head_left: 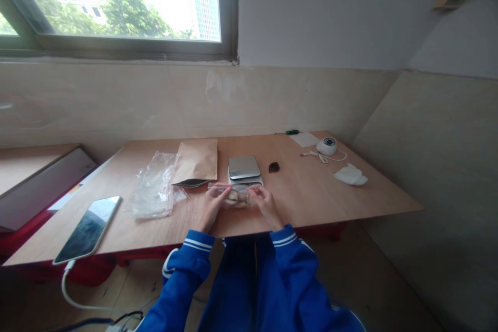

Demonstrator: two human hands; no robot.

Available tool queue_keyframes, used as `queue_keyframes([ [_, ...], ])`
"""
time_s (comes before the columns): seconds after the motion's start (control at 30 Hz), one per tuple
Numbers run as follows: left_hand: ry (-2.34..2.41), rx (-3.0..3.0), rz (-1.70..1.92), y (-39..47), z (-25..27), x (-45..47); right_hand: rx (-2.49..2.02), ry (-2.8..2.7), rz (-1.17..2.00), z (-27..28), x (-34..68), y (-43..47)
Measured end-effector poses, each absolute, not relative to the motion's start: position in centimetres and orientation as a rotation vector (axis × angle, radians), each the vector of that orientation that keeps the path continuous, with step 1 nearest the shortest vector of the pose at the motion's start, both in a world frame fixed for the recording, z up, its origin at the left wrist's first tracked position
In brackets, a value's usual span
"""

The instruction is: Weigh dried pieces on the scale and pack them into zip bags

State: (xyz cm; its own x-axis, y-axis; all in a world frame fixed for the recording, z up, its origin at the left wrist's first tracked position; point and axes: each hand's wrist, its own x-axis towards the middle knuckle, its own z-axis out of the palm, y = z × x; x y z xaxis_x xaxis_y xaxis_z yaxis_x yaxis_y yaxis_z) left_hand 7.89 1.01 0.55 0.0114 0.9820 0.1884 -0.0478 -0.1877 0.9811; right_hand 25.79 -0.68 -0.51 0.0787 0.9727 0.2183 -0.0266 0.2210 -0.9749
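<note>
A small clear zip bag (236,198) with pale and brown pieces inside is held between my two hands, near the table's front edge. My left hand (215,201) pinches the left end of its zip strip. At the other end, my right hand (264,202) has thumb and finger closed on the strip. Just behind the bag stands a small digital scale (244,167) with a bare metal plate; the bag hides part of its front. To the left lies a brown paper pouch (198,161), its dark mouth facing me.
Clear plastic bags (151,192) and a phone (88,228) on a white cable lie left on the wooden table (311,194). Rightward are a small dark object (274,167), a crumpled tissue (350,175), a white corded device (326,146), a paper sheet (304,139) and a green-handled tool (292,132).
</note>
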Motion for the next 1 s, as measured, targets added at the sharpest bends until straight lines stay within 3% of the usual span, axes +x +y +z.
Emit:
queue_keyframes([
  [0.47,1.104,1.436,1.469,0.5,0.7,8.1,-1.041,-1.427,0.799,-0.8,25.8,-0.4],
  [0.67,1.108,1.554,1.518,0.6,0.5,8.0,-1.184,-1.792,0.338,2.4,25.1,-0.8],
  [1.0,1.050,1.652,1.495,0.8,-0.1,8.0,-1.393,-2.080,0.178,4.9,23.9,-0.1],
])
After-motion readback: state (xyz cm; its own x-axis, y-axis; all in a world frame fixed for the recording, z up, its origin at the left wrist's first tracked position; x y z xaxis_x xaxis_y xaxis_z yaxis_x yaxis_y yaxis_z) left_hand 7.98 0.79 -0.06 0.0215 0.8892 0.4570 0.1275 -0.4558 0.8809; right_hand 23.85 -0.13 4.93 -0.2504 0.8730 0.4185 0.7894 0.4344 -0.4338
